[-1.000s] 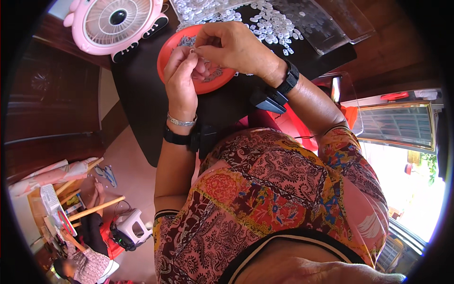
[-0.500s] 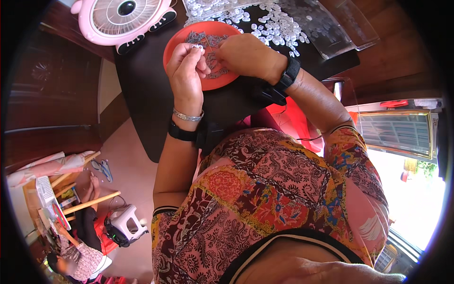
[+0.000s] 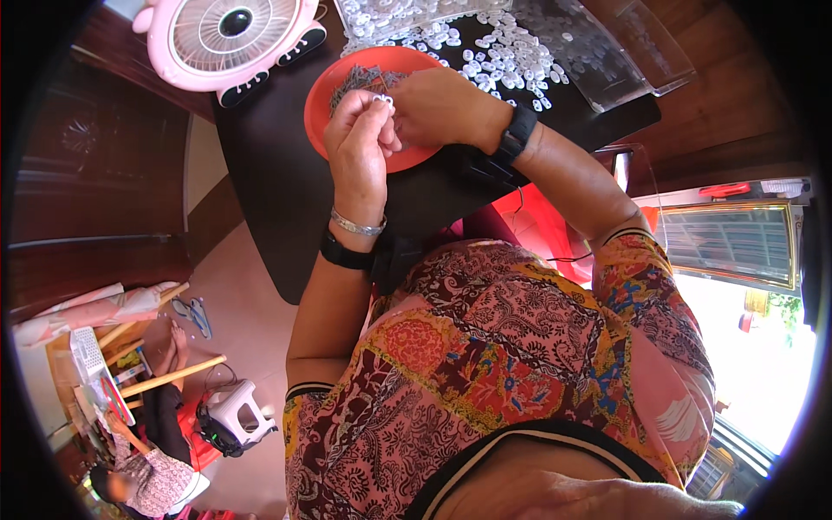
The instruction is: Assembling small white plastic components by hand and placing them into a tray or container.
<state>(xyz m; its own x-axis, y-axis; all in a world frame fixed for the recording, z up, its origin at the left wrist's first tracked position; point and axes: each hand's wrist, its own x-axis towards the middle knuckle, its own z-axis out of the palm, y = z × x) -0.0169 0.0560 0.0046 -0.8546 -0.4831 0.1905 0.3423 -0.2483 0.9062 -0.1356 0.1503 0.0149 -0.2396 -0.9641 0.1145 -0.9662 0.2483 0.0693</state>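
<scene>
Over a round orange plate (image 3: 316, 113) that holds a heap of small grey pieces (image 3: 368, 78), my two hands are close together. My left hand (image 3: 360, 143) is closed, pinching a small white plastic piece (image 3: 382, 101) between thumb and forefinger. Just to its right, my right hand (image 3: 451, 108) is bent down over the plate with its back up. Its fingertips are hidden behind the left hand and its own knuckles, so what they hold, if anything, does not show.
Many small white oval pieces (image 3: 511, 61) are spread on the dark table (image 3: 277, 191) beyond the plate, beside a clear plastic tray (image 3: 607, 61). A pink fan (image 3: 234, 24) stands at the far left. Lower left, another person (image 3: 156, 477) sits by a stool (image 3: 238, 412).
Both hands stay over the plate; the left has shifted slightly right and come closer to the right hand. The white piece is still in the left fingers. The whole view has shifted a little.
</scene>
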